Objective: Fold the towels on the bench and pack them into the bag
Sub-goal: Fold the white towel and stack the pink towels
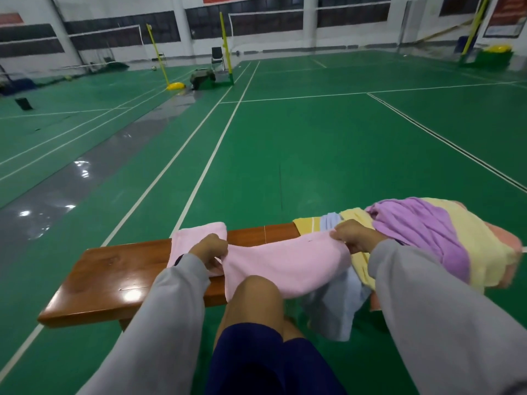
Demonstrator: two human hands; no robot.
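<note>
Head view showed a pink towel point(285, 269) stretched sideways along the wooden bench point(114, 277), its middle sagging over the near edge and draping against the person's bare knee point(256, 295). The left hand point(211, 252) pinched the towel's left end, with fingers and thumb curled round a gathered fold of cloth. The right hand point(356, 236) gripped the right end, knuckles up and fingers closed tight on the fabric, so the cloth was held between the two hands. Just behind the left hand a flat pink piece point(199, 233) lay on the bench top; whether it belonged to the same towel or was a separate one could not be told. Further right, an unfolded heap covered that end of the bench: a purple towel point(422, 232) lay on top of a yellow towel point(484, 252), a peach towel point(510, 240) showed at the far right edge, and a pale blue towel point(336, 306) hung down off the bench front beside the knee. Grey sleeves point(171, 309) covered both forearms, and navy shorts point(256, 352) showed below the knee. The left part of the bench was bare polished wood. Around it spread a green court floor point(313, 152) marked with white lines, with yellow net posts point(225, 38) and a dark chair point(217, 57) standing well off near the back wall
</note>
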